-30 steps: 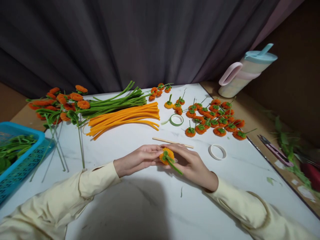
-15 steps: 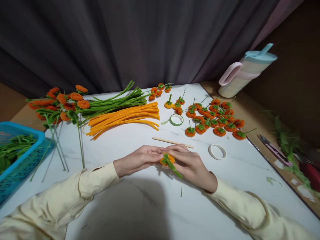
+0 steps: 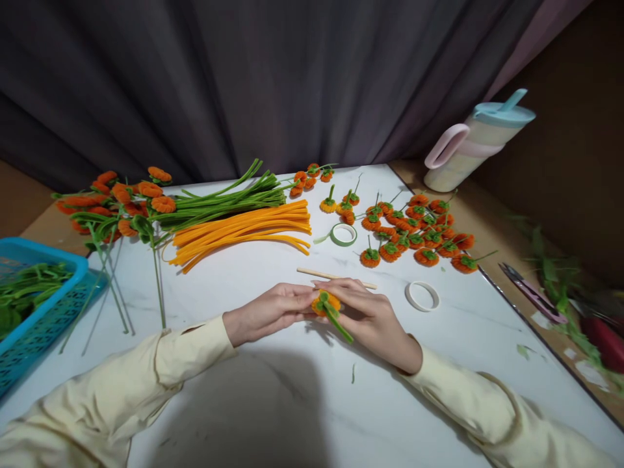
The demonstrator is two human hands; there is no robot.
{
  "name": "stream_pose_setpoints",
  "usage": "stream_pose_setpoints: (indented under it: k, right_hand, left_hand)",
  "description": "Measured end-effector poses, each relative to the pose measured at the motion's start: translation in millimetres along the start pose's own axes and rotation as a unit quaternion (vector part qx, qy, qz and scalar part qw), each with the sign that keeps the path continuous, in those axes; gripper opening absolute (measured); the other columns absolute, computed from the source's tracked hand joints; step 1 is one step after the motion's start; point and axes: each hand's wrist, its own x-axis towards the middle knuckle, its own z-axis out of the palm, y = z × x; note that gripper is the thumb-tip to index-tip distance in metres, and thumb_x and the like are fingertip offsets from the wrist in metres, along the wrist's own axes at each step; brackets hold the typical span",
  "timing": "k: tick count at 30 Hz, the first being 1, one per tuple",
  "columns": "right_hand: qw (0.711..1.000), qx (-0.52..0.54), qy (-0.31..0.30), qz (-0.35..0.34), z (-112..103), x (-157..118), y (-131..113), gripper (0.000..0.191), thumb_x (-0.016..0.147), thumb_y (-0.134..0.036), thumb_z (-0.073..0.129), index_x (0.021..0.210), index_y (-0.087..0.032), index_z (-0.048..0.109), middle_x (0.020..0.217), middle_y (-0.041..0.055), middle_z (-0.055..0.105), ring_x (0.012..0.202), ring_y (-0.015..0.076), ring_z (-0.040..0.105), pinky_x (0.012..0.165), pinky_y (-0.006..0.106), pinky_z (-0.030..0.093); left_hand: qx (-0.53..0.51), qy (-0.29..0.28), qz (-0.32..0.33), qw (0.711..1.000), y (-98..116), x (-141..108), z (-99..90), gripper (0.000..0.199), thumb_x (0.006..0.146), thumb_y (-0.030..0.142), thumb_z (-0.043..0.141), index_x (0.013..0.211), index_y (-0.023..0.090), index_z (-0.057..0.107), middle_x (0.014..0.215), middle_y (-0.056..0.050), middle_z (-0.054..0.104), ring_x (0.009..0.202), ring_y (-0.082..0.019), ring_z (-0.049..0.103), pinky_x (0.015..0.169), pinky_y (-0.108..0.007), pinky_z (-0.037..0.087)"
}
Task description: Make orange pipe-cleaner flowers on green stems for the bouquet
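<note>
Yellow-orange fuzzy flower head (image 3: 325,303) with a green stem is held between both hands just above the middle of the desk, stem pointing toward the near edge and slightly right.

A dark pleated curtain (image 3: 273,78) spans the background behind the far edge of the white, marble-patterned desk (image 3: 390,422). By the left edge, a blue basket (image 3: 73,260) holds green leafy pieces. Past the far right corner stands a pale lidded mug (image 3: 470,156) with a pink handle and blue straw; the pattern on its body is too blurred to read.

Near the far left corner lie orange flowers on stems (image 3: 163,205). Beside them, green fuzzy stems (image 3: 224,205) stretch along the far edge, with orange fuzzy stems (image 3: 238,231) next to them on the near side. Orange flower heads with green tops (image 3: 426,257) crowd toward the right edge.

The right hand (image 3: 375,322) grasps the flower head from the right, fingers curled around it; the left hand (image 3: 273,312) pinches its left side with thumb and fingers.

Beyond the right edge lie pink-handled snips (image 3: 533,296). A thin wooden stick (image 3: 312,272) lies just beyond the hands. A white ring (image 3: 409,298) rests right of the right hand, and a smaller green tape roll (image 3: 344,244) lies between the orange stems and the flower heads. A tiny green scrap (image 3: 353,374) lies nearer the near edge.
</note>
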Motion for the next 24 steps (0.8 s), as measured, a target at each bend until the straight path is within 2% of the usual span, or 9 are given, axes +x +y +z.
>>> stream_pose_setpoints:
  k: [9, 16, 24]
  right_hand:
    - [1.000, 0.019, -0.011, -0.002, 1, -2, 4, 0.044, 0.085, -0.012, 0.060, 0.123, -0.032, 0.057, 0.113, 0.0036, 0.065, 0.102, 0.0194, 0.058, 0.087, 0.037, 0.046]
    - [0.998, 0.048, -0.008, 0.029, 4, 2, 3, 0.037, 0.086, -0.015, 0.058, 0.119, -0.031, 0.061, 0.113, 0.0043, 0.066, 0.104, 0.0199, 0.058, 0.089, 0.040, 0.047]
    - [0.992, 0.093, -0.011, 0.087, 0, 7, 1, 0.031, 0.083, -0.025, 0.063, 0.114, -0.027, 0.065, 0.117, 0.0056, 0.064, 0.109, 0.0191, 0.058, 0.095, 0.036, 0.048]
  left_hand:
    - [0.051, 0.035, 0.030, 0.998, -4, -2, 5.8, 0.024, 0.083, 0.030, 0.063, 0.094, 0.011, 0.071, 0.092, -0.009, 0.070, 0.087, -0.016, 0.062, 0.086, -0.027, 0.041]
    - [0.043, 0.082, 0.062, 0.994, -7, 1, 11.8, 0.025, 0.079, 0.032, 0.067, 0.090, 0.011, 0.072, 0.089, -0.009, 0.070, 0.087, -0.018, 0.062, 0.084, -0.029, 0.042]
    - [0.020, 0.048, 0.047, 0.998, -5, 1, 7.1, 0.032, 0.083, 0.035, 0.062, 0.103, 0.011, 0.067, 0.099, -0.013, 0.068, 0.095, -0.020, 0.062, 0.094, -0.036, 0.040]
